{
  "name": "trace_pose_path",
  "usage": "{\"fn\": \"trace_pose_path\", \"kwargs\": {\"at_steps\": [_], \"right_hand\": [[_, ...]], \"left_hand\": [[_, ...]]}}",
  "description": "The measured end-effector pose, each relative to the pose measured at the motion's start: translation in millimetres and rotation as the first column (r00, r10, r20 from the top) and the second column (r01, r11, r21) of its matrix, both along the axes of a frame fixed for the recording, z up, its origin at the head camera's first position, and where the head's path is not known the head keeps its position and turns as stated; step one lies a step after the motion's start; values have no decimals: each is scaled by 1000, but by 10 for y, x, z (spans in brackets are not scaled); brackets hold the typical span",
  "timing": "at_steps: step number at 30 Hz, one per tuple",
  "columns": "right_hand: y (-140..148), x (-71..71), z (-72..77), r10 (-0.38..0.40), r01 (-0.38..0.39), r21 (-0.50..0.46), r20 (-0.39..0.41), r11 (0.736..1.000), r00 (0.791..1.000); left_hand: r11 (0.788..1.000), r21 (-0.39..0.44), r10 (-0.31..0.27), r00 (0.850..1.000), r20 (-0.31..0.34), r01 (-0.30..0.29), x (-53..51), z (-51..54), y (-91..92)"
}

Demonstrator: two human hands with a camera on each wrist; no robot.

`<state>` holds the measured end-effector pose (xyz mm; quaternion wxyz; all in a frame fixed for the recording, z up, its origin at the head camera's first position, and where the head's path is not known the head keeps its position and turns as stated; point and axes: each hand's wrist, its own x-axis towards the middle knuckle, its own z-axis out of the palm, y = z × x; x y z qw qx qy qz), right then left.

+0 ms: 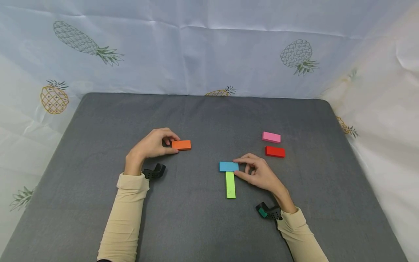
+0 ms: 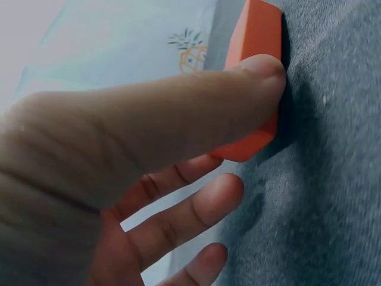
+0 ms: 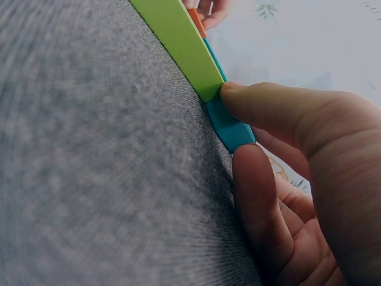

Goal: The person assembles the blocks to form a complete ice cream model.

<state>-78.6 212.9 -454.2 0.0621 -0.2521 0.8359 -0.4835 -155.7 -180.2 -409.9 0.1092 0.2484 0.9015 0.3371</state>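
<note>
two of your five blocks meet in a t, with a hand on each side of the work
nearest you, the green block [image 1: 230,185] lies just left of your right hand's thumb, its far end against the blue block [image 1: 226,166]; your right hand [image 1: 258,174] pinches that blue block at its right end. just ahead and to the right of that hand lies the red block [image 1: 275,152], untouched. well to the left, your left hand [image 1: 153,143] grips the orange block [image 1: 183,145] between thumb and fingers, apart from the t; whether it rests on the table [image 1: 196,218] you cannot tell. farthest, past the red one, the pink block [image 1: 271,137] lies untouched. the work looks partway along: green and blue seem joined, while orange, red and pink appear left over
</note>
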Motion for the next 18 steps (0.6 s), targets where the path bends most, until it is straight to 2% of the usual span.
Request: {"fn": "trace_pose_path", "kwargs": {"at_steps": [7,18], "right_hand": [[-5,-3,9,-5,5,1,7,1000,1000],[-6,-1,5,-9,9,7,4,1000,1000]], "left_hand": [[1000,11,-24,999,-28,25,6,5,111],[997,28,-76,997,-26,76,16,2,312]]}}
